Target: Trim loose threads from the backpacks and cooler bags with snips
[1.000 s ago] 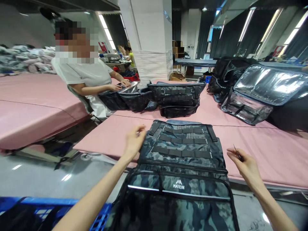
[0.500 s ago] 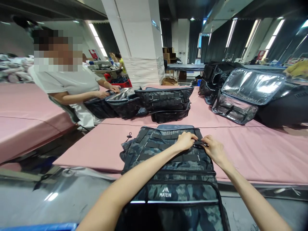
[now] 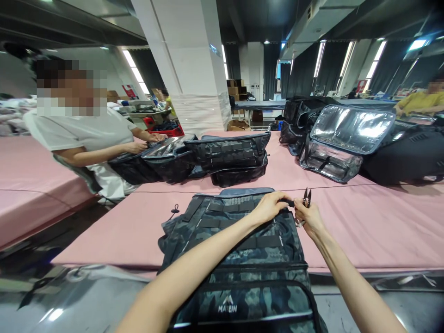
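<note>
A dark camouflage backpack (image 3: 249,259) with a MATEIN logo lies in front of me, its top end on the pink table. My left hand (image 3: 272,206) is closed on a black strap (image 3: 287,202) at the bag's upper right corner. Just to the right, my right hand (image 3: 308,216) is closed around small thread snips (image 3: 306,196), whose dark blades point up. The fingertips of my right hand are close to the strap; whether they touch it is unclear.
The pink table (image 3: 364,231) runs across the view. Behind the backpack stand more camouflage bags (image 3: 231,155), and a person in white (image 3: 90,134) handles one at left. Silver-lined open bags (image 3: 354,129) sit at right. A person in yellow (image 3: 421,102) is far right.
The snips have turned from lying flat along the strap to blades upward. Both hands have moved slightly relative to the bag's corner, and the whole view has shifted a little.
</note>
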`<action>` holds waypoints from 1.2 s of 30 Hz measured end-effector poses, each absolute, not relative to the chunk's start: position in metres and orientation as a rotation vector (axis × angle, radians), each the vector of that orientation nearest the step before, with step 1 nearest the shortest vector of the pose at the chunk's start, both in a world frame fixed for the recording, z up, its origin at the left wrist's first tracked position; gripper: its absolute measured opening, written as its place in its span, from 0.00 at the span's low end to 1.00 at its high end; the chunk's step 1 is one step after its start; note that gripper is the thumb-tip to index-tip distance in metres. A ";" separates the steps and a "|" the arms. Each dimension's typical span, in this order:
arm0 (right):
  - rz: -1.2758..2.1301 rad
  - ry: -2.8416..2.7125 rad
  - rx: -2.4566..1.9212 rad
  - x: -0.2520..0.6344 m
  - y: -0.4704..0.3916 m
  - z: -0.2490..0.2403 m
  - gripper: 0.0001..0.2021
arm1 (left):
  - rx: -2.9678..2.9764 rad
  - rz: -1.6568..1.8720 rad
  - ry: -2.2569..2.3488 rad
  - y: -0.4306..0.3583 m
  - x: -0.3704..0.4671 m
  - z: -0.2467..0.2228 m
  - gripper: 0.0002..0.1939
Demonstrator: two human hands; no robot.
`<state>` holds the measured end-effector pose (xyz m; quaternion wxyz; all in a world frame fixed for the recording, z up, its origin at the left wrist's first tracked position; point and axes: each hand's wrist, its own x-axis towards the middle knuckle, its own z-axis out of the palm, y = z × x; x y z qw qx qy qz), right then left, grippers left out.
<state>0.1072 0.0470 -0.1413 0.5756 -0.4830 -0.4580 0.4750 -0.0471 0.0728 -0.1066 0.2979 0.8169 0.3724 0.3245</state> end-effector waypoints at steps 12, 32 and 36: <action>0.519 -1.359 -1.428 0.123 0.034 -0.141 0.22 | 1.621 0.869 1.021 0.076 -0.055 -0.114 0.11; 0.277 -1.592 -1.354 0.118 0.033 -0.156 0.13 | 1.378 0.927 0.929 0.073 -0.055 -0.111 0.12; 0.303 -1.599 -1.352 0.119 0.030 -0.150 0.14 | 1.475 0.920 0.947 0.075 -0.054 -0.117 0.11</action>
